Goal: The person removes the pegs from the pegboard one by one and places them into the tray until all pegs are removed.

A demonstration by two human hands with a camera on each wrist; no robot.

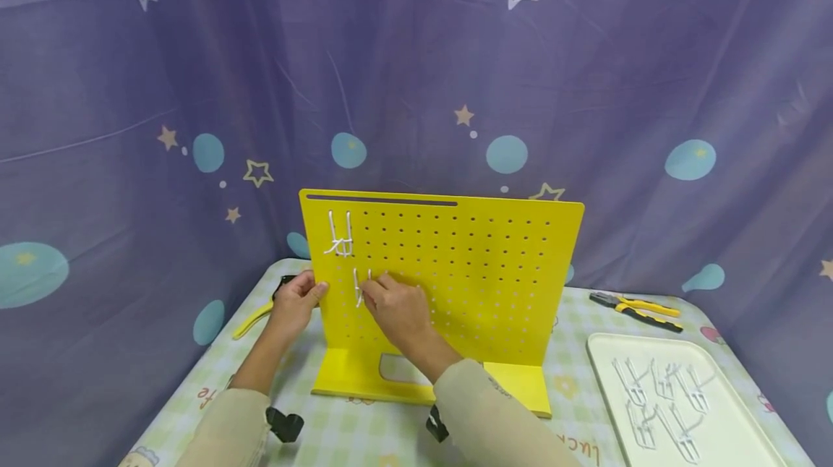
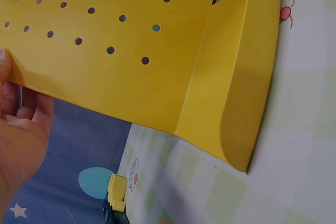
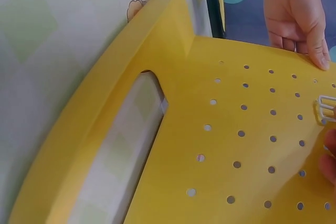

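A yellow pegboard (image 1: 481, 293) stands upright on its base. My left hand (image 1: 296, 304) grips its left edge, thumb on the front face and fingers behind, as the left wrist view also shows. My right hand (image 1: 400, 311) pinches a white wire pegboard hook (image 1: 357, 288) against the board, low on the left. Fingers cover part of that hook, so whether its prongs sit in the holes cannot be told. Another white hook (image 1: 342, 241) hangs on the board above it. In the right wrist view, the held hook (image 3: 325, 99) shows only at the right edge.
On the right, a cream tray (image 1: 601, 366) bears several white wire hooks (image 1: 683, 438). Pliers (image 1: 641, 309) with yellow and black handles lie behind it. A yellow-handled tool (image 1: 252, 320) lies left of the board, partly hidden. A checked cloth (image 1: 351, 438) covers the table, with a purple curtain (image 1: 416, 76) behind.
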